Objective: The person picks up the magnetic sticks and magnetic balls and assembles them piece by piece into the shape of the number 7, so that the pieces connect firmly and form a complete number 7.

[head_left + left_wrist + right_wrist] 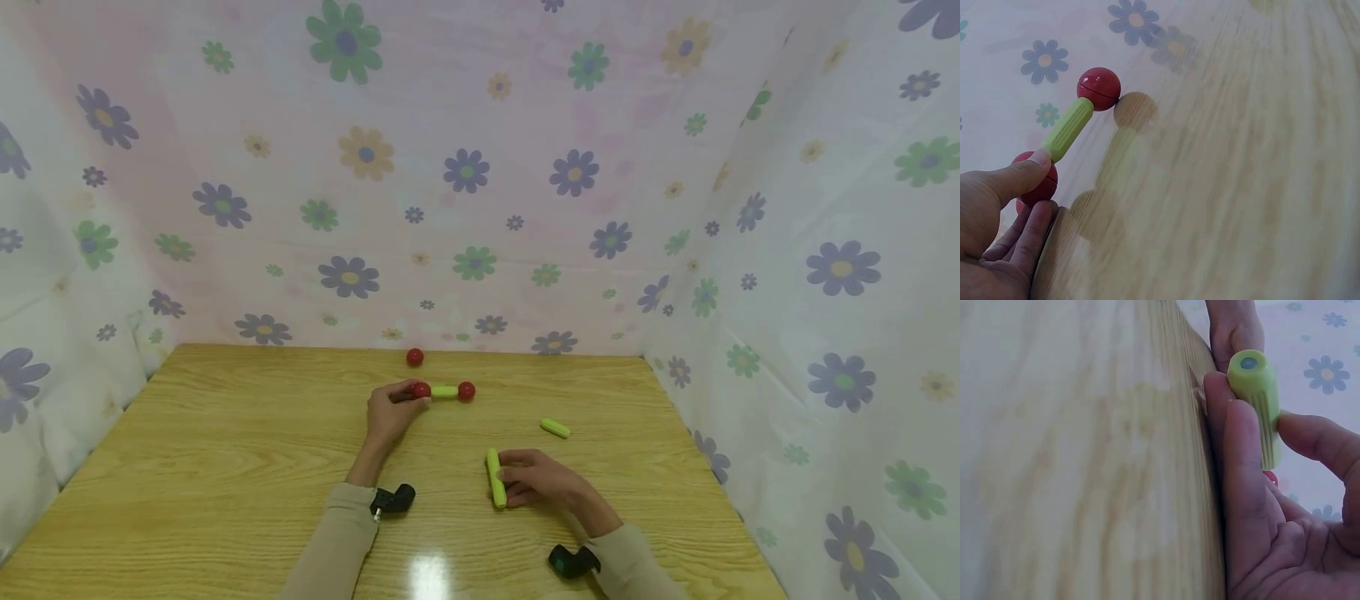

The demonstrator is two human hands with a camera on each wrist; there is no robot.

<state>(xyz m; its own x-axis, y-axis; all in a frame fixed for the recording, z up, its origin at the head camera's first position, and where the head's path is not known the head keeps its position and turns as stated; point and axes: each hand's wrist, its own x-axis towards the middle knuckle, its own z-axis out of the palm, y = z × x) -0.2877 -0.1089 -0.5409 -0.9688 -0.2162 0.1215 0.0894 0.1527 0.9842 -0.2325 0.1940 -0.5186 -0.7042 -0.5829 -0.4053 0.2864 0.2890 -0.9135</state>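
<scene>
In the head view a ribbed yellow-green rod (444,391) joins two red balls, a left ball (422,390) and a right ball (467,391). My left hand (392,414) holds the left ball between thumb and fingers; in the left wrist view the thumb lies on top, where ball and rod (1069,130) meet. Nearer the front, my right hand (546,483) pinches a separate yellow-green rod (496,479) between thumb and fingertips. A round grey spot shows on that rod's end (1248,363) in the right wrist view.
A loose red ball (415,357) sits near the back edge of the wooden table (247,433). Right of centre lies another yellow-green rod (555,428). Flower-patterned cloth (420,233) hangs behind and at both sides. Black wrist devices (393,499) are on both sleeves.
</scene>
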